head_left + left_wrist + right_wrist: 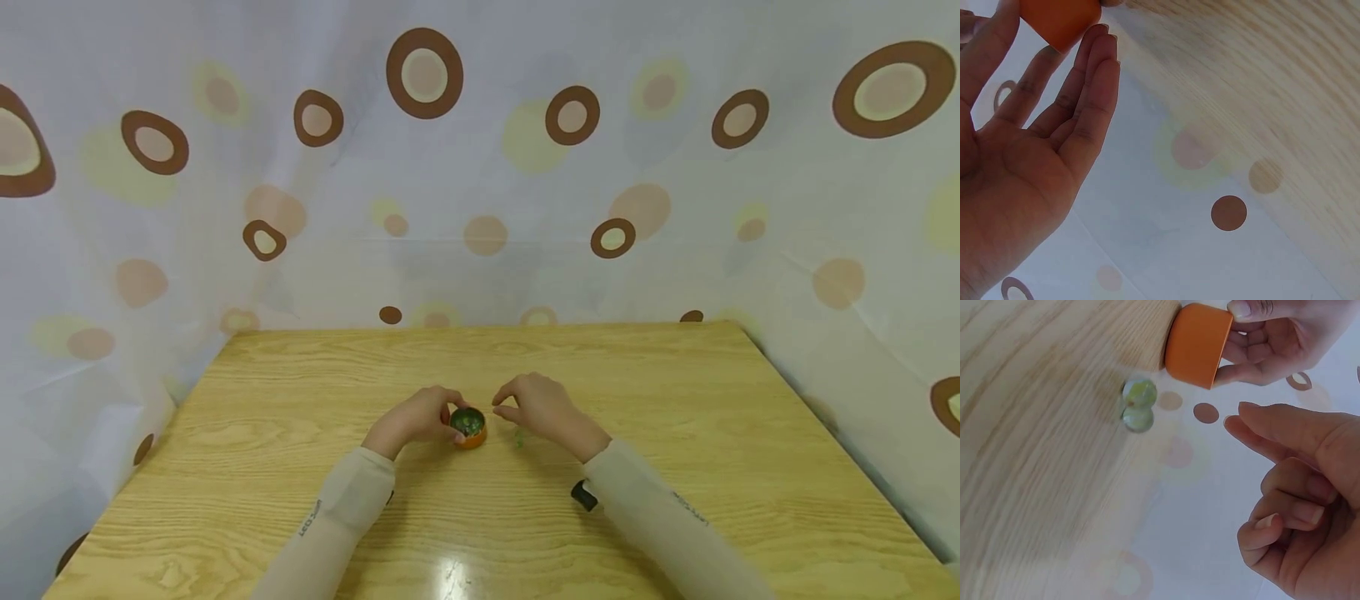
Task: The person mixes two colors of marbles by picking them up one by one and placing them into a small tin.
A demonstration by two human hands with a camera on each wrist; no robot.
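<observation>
The small orange cup (472, 442) stands on the wooden table, its dark inside holding greenish glassy pieces that look like marbles. My left hand (422, 415) grips the cup's side between thumb and fingers; the left wrist view shows only the cup's lower part (1063, 22). To the right of the cup hovers my right hand (546, 408), thumb and index finger bent towards each other with nothing seen between them. In the right wrist view its other fingers (1291, 512) are loosely curled. Two clear green marbles (1139, 394) lie touching on the table beneath this hand.
The wooden table (480, 358) reaches back to a white sheet (480, 167) with brown, peach and yellow circles, which also hangs at both sides. A black object (583, 496) shows at the right sleeve's cuff.
</observation>
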